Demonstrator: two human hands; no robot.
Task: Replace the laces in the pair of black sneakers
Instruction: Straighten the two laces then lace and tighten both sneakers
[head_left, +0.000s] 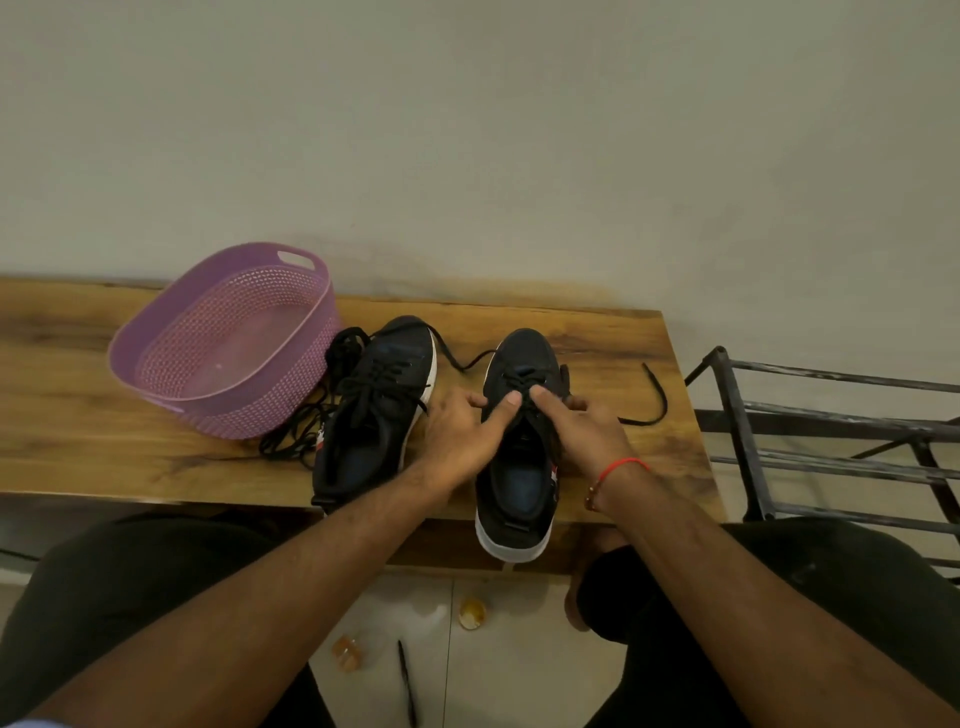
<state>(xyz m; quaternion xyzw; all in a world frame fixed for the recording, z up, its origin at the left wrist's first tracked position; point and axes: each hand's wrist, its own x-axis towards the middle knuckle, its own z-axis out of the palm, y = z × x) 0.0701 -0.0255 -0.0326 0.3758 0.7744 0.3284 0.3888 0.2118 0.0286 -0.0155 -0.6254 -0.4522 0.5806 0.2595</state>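
Both hands work the lace (524, 382) at the lower eyelets of the right sneaker (519, 447): the left hand (460, 434) and right hand (582, 428) each pinch it with curled fingers. The cord looks limp and light, best taken near its stiff tip (647, 370). The black, white-soled shoe sits on the bench (623, 332), its mate (374, 410) just beside it.

Head-worn, looking forward and down, close over the counter (597, 332); wall far, lap near.
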